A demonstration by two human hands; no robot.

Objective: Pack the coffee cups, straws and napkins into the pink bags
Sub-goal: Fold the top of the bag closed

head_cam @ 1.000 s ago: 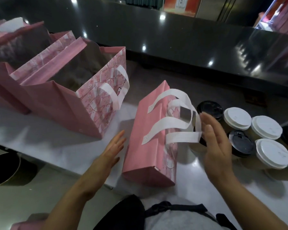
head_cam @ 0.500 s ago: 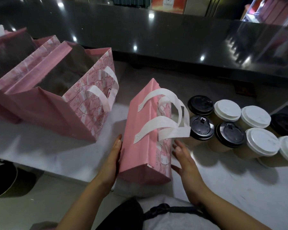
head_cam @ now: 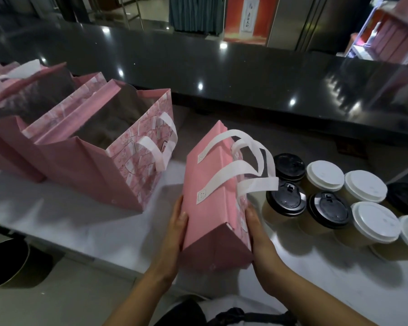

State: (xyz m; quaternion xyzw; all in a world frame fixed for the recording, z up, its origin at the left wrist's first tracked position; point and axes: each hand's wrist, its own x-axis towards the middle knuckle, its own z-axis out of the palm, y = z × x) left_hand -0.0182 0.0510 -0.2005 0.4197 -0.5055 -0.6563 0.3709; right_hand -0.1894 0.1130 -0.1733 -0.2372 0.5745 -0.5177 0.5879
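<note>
Lid lettering (head_cam: 288, 203) perhaps reads "ROSE"; blurred.

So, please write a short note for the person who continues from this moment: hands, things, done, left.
Left hand and right hand: fingers straight, pressing the two sides of the narrow pink bag, which stands on the white counter.
Open pink bag stands to its left, more bags behind.
Coffee cups, black and white lids, stand right of the narrow bag, unpacked.
Done: cannot tell what the bags hold.
Left: open the narrow bag, pack these cups. Straws and napkins not seen.
</note>
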